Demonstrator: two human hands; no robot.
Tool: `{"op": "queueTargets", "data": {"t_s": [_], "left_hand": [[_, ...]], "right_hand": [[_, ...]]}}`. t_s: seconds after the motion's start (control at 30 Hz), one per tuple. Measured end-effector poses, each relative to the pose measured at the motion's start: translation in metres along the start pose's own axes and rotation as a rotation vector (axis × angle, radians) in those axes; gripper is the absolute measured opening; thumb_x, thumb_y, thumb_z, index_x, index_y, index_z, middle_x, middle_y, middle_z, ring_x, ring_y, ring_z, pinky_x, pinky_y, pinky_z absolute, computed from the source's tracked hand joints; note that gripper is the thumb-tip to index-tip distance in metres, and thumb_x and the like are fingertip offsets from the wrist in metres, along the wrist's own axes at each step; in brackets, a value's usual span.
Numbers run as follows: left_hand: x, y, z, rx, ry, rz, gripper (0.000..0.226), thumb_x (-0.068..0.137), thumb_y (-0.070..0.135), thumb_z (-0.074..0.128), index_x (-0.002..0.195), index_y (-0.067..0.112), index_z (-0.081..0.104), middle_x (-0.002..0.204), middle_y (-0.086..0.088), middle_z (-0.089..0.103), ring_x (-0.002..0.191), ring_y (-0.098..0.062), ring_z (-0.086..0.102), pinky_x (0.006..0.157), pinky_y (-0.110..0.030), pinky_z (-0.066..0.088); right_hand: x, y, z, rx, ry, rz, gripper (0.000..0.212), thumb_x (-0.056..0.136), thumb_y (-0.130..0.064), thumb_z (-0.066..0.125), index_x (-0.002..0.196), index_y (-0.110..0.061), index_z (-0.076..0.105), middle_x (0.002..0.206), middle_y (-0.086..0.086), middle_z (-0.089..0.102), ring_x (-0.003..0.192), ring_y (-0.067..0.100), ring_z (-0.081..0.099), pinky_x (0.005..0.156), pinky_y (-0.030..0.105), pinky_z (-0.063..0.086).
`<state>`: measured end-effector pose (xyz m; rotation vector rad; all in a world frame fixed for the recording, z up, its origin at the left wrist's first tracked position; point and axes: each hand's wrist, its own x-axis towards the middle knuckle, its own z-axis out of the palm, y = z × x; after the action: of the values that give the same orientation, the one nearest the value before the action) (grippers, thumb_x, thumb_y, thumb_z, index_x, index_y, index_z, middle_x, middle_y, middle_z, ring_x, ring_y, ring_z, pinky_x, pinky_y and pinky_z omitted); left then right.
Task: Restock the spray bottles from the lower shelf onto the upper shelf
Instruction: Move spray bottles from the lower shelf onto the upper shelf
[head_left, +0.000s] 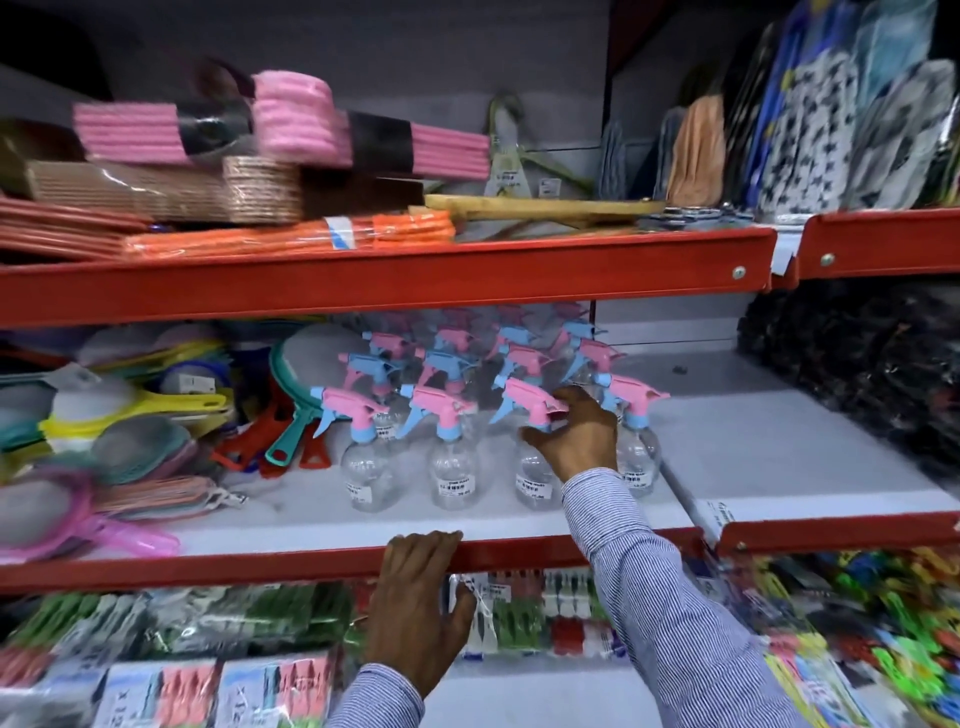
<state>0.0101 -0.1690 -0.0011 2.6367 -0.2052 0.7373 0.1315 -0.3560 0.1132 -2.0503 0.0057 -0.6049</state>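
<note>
Several clear spray bottles with pink and blue trigger heads stand in rows on the middle shelf. My right hand is closed around the neck and pink head of the third bottle in the front row, which stands upright on the shelf. Front-row bottles stand to its left and right. My left hand grips the red front lip of that shelf, fingers curled over the edge.
The shelf above holds pink and orange mats and wooden items. Coloured strainers and hand mirrors crowd the left of the bottle shelf; its right part is bare. Packaged clips hang below.
</note>
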Motion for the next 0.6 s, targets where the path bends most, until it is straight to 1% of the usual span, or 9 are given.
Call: {"op": "queueTargets", "data": {"t_s": [0.1,0.2,0.3,0.37,0.4,0.43,0.5,0.57,0.6], "left_hand": [[0.001,0.0,0.002,0.005,0.003,0.004,0.053,0.078,0.042,0.057,0.127,0.022,0.056,0.118,0.003,0.064,0.109,-0.019,0.048,0.102,-0.047,0.046],[0.001,-0.002,0.004,0.004,0.003,0.012,0.053,0.079,0.044,0.055,0.127,0.022,0.056,0.118,0.003,0.063,0.11,-0.019,0.049,0.102,-0.047,0.045],[0.0,-0.003,0.005,0.008,0.002,0.01,0.054,0.079,0.044,0.054,0.128,0.021,0.055,0.119,0.003,0.063,0.111,-0.02,0.049,0.103,-0.048,0.044],[0.0,-0.003,0.005,0.011,0.002,0.005,0.055,0.078,0.044,0.054,0.128,0.02,0.055,0.121,0.001,0.064,0.112,-0.021,0.051,0.104,-0.049,0.044],[0.0,-0.002,0.005,0.015,0.005,0.001,0.056,0.078,0.044,0.053,0.128,0.02,0.056,0.122,0.001,0.064,0.114,-0.022,0.053,0.106,-0.049,0.043],[0.002,-0.001,0.004,0.017,0.01,-0.006,0.056,0.077,0.044,0.053,0.128,0.02,0.056,0.123,0.0,0.065,0.116,-0.022,0.054,0.107,-0.049,0.042],[0.006,0.006,0.003,-0.03,0.03,-0.016,0.055,0.078,0.044,0.053,0.127,0.02,0.058,0.123,0.0,0.066,0.117,-0.022,0.056,0.107,-0.047,0.043],[0.018,0.018,0.003,-0.161,0.043,-0.029,0.052,0.081,0.042,0.052,0.127,0.02,0.058,0.123,-0.001,0.066,0.116,-0.02,0.058,0.104,-0.037,0.044],[0.027,0.026,0.004,-0.235,0.021,-0.052,0.052,0.082,0.041,0.052,0.128,0.02,0.057,0.125,-0.001,0.065,0.117,-0.018,0.057,0.104,-0.031,0.043]], "right_hand": [[-0.004,0.0,0.004,0.121,0.037,0.034,0.059,0.061,-0.008,0.084,0.115,-0.012,0.06,0.086,0.005,0.074,0.072,0.016,0.067,0.077,0.023,0.056],[-0.008,-0.003,0.004,0.142,0.053,0.053,0.063,0.064,-0.006,0.082,0.121,-0.015,0.057,0.078,-0.001,0.068,0.07,0.014,0.065,0.078,0.022,0.056],[-0.011,-0.003,0.002,0.146,0.034,0.05,0.07,0.064,-0.008,0.083,0.126,-0.017,0.054,0.087,0.006,0.074,0.073,0.017,0.067,0.08,0.027,0.057],[-0.015,-0.001,-0.004,0.121,0.037,0.026,0.073,0.063,-0.014,0.086,0.128,-0.021,0.053,0.092,0.005,0.073,0.075,0.019,0.067,0.079,0.029,0.057],[-0.019,0.001,-0.01,0.097,0.044,0.008,0.07,0.064,-0.017,0.086,0.126,-0.021,0.055,0.092,0.004,0.073,0.075,0.019,0.068,0.078,0.03,0.057],[-0.024,0.004,-0.018,0.075,0.055,-0.011,0.062,0.065,-0.018,0.085,0.121,-0.02,0.059,0.092,0.003,0.073,0.074,0.018,0.068,0.076,0.031,0.058],[-0.037,0.015,-0.033,0.054,0.063,-0.023,0.037,0.07,-0.014,0.081,0.104,-0.016,0.068,0.091,0.001,0.075,0.07,0.015,0.069,0.074,0.033,0.061],[-0.048,0.03,-0.042,0.029,0.026,0.005,0.018,0.073,-0.008,0.076,0.09,-0.015,0.073,0.085,-0.001,0.076,0.067,0.011,0.069,0.074,0.036,0.062],[-0.05,0.038,-0.043,-0.002,-0.004,0.027,0.016,0.075,-0.005,0.073,0.087,-0.015,0.074,0.084,0.0,0.076,0.067,0.01,0.069,0.076,0.036,0.062]]}}
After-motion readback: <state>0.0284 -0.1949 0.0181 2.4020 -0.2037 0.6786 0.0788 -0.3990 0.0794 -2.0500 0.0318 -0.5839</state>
